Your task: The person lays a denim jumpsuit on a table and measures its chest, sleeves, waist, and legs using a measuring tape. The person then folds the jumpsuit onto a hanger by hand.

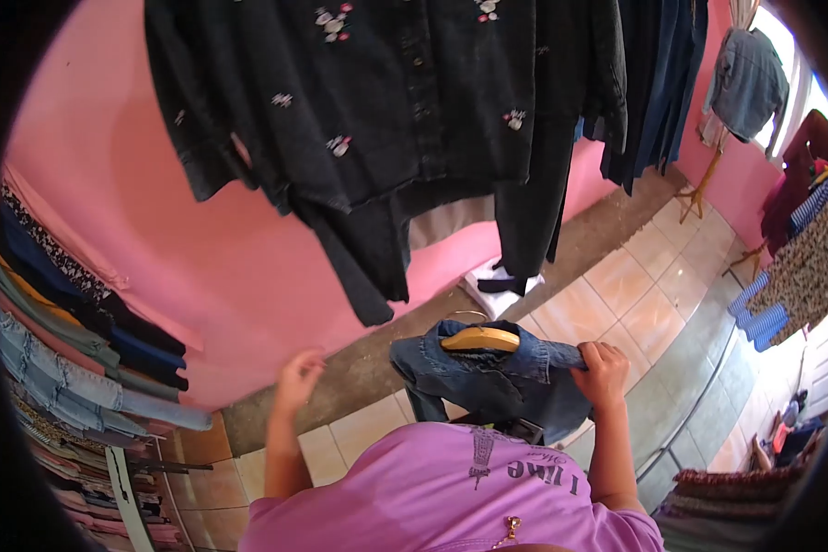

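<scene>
A blue denim jacket (543,400) on a wooden hanger (483,339) is in front of my chest, its collar around the hanger. My right hand (603,374) is closed around the jacket's shoulder on the right. To the left, my left hand (300,379) is raised in the air, apart from the jacket. Its fingers are loosely bent and a little blurred, with nothing seen in them. Above hangs a black button-front shirt (386,120) with small embroidered flowers, and neither hand touches it. The lower part of the denim jacket is hidden by my purple top.
Stacked jeans and other clothes (74,368) line the left side. A pink wall (239,294) rises behind the black shirt. Dark trousers (658,83) hang farther right. A stand holds a denim jacket (750,83) near the window. Patterned garments (791,285) hang at the right.
</scene>
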`<state>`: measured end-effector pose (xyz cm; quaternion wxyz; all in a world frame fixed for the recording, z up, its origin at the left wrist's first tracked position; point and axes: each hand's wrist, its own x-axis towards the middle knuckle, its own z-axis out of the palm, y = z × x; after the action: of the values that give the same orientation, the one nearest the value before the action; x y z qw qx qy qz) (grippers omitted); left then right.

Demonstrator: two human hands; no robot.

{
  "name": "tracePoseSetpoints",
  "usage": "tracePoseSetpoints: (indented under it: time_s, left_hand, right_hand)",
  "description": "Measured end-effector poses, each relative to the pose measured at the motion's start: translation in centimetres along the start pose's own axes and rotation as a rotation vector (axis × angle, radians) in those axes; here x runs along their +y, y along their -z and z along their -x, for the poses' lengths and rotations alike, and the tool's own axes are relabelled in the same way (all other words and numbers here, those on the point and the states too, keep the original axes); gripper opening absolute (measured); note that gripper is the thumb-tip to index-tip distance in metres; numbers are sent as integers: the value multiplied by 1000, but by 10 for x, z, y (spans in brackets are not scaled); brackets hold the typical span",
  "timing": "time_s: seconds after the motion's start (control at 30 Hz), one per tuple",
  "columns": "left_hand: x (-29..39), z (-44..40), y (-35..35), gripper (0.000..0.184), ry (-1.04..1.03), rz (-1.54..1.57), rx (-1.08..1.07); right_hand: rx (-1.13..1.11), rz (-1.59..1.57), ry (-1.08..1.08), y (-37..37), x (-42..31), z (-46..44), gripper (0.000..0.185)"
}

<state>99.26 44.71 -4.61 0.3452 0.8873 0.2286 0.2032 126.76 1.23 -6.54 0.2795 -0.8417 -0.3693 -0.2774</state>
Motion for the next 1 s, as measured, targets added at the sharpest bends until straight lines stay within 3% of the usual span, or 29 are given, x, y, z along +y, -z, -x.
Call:
tracePoseSetpoints:
  time_s: [0.1, 0.2, 0.4, 0.47, 0.53, 0.57, 0.6, 0.67, 0.7, 0.73, 0.8, 0.87, 0.93, 1.0]
  left_hand:
    - [94, -80, 28, 19, -388, -11, 430]
    - [199, -127, 59, 22, -874, -401, 698]
    - [438, -216, 42, 39, -1514, -659, 675]
    - [504, -236, 13, 22, -1494, -897, 825]
    - [555, -255, 9, 42, -1683, -1195, 856]
    - [570, -248, -14, 41, -1530, -1225, 878]
    - [593, -296, -13, 37, -1986, -1082, 917]
    - [616, -245, -53, 31, -1272, -1537, 600]
    - [621, -255, -56, 28, -1383, -1661, 557]
    - [619, -258, -54, 25, -1330, -1851, 467]
    - [620, -268, -49, 26, -1237, -1655, 305]
    - [649, -278, -59, 30, -1121, -1521, 399]
    - [655, -282, -63, 39, -1035, -1634, 488]
    - [683, -280, -81, 49, -14, -2091, 74]
  right_hand:
    - [5, 56, -36, 0, 66, -34, 34]
    - [6, 66, -80, 11, 101, -44, 34]
    - [121, 40, -125, 47, 171, -64, 28]
    - [153, 83, -118, 48, 221, -86, 30]
    - [170, 72, -69, 48, 247, -97, 30]
    - [157, 52, -30, 50, 261, -106, 30]
    - [143, 32, 9, 51, 278, -116, 30]
    - [132, -18, 77, 50, 315, -136, 29]
    - [109, -53, 92, 46, 332, -141, 28]
    - [86, -88, 108, 43, 343, -148, 28]
    - [73, -104, 139, 46, 351, -160, 28]
    - [25, -214, 230, 51, 382, -186, 30]
    - [-21, -218, 264, 51, 389, -197, 32]
    - [-66, -221, 302, 53, 404, -206, 34]
